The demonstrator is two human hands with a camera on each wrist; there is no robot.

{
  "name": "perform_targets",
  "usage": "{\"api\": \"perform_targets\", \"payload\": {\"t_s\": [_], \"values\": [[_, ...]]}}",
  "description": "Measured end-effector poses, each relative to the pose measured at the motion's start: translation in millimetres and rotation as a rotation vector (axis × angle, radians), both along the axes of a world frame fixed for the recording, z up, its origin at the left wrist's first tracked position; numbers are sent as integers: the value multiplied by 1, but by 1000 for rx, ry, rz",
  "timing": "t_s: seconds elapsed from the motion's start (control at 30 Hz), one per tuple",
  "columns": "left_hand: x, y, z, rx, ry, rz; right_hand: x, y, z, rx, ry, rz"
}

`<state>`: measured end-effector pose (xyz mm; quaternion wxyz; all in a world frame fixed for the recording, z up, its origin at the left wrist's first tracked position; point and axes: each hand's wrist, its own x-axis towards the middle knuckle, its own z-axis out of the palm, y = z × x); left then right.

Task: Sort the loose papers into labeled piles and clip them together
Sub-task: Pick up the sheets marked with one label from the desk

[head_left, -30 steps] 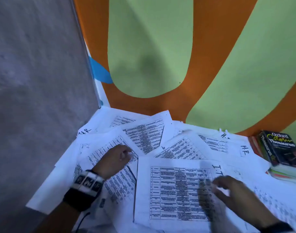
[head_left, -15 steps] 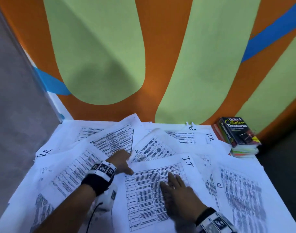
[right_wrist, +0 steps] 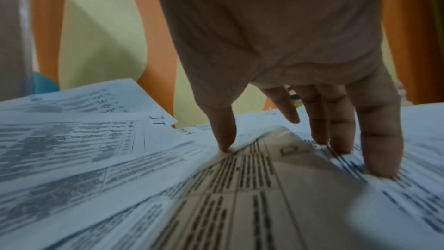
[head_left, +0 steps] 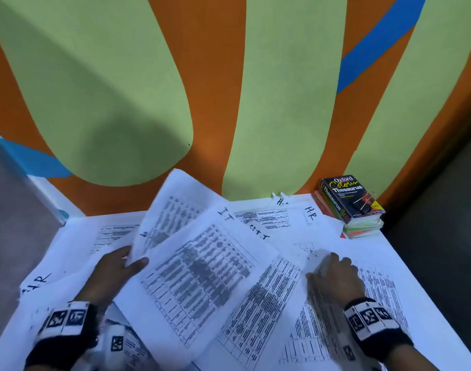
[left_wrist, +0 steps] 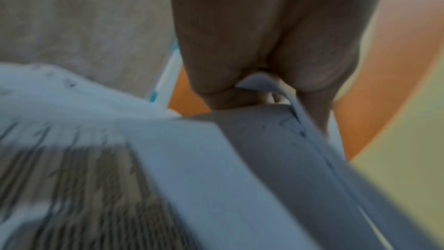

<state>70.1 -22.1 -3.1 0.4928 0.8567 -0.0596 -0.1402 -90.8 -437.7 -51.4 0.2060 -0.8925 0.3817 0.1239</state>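
Note:
Printed sheets with tables cover the white table [head_left: 429, 311]. My left hand [head_left: 127, 263] pinches the corners of two sheets and lifts them: one marked "I.T" [head_left: 199, 271] and another behind it [head_left: 175, 210]. The left wrist view shows thumb and fingers [left_wrist: 216, 90] closed on the paper edge [left_wrist: 261, 81]. My right hand [head_left: 333, 274] lies spread on a sheet at the right [head_left: 376, 298], its fingertips [right_wrist: 382, 168] pressing the paper [right_wrist: 264, 187]. Sheets marked "H.R" lie at the far right [head_left: 309, 214] and at the left edge [head_left: 39, 281].
A stack of books topped by a dark Oxford thesaurus [head_left: 349, 199] stands in the table's far right corner, with a binder clip [head_left: 365, 203] on it. The orange and green wall [head_left: 255, 103] runs right behind the table. Grey floor [head_left: 15, 223] lies to the left.
My left hand has taken hold of two sheets and raised them off the pile. My right hand has slid from the "I.T" sheet to the papers on the right.

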Motion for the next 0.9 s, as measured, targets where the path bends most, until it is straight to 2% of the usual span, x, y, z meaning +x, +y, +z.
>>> {"api": "perform_targets", "payload": {"t_s": [0.07,0.13,0.2,0.27,0.33,0.47,0.53,0.67,0.73,0.8,0.9], "values": [[-8,7,-6,-87,71,64,0,-1,-3,25,-10,-19],[-17,10,-14,-157,253,69,3,5,-2,10,-53,-37],[-23,7,-23,-253,462,61,6,14,3,-76,-120,-40],[-25,2,-31,-245,531,52,5,29,10,-144,-160,-20],[-22,-3,-41,-178,501,61,-1,44,15,-197,-135,17],[-16,-12,-47,-55,249,55,-17,73,23,-330,-102,74],[-17,-13,-45,-87,199,67,-26,83,23,-320,-157,59],[-21,-8,-44,-194,233,125,-43,89,14,-319,-328,-30],[-25,-2,-46,-267,273,140,-49,91,11,-260,-273,-33],[-24,5,-50,-301,299,147,-48,95,10,-71,-118,-15],[-24,5,-53,-191,251,133,-32,103,6,142,-101,-127]]}}
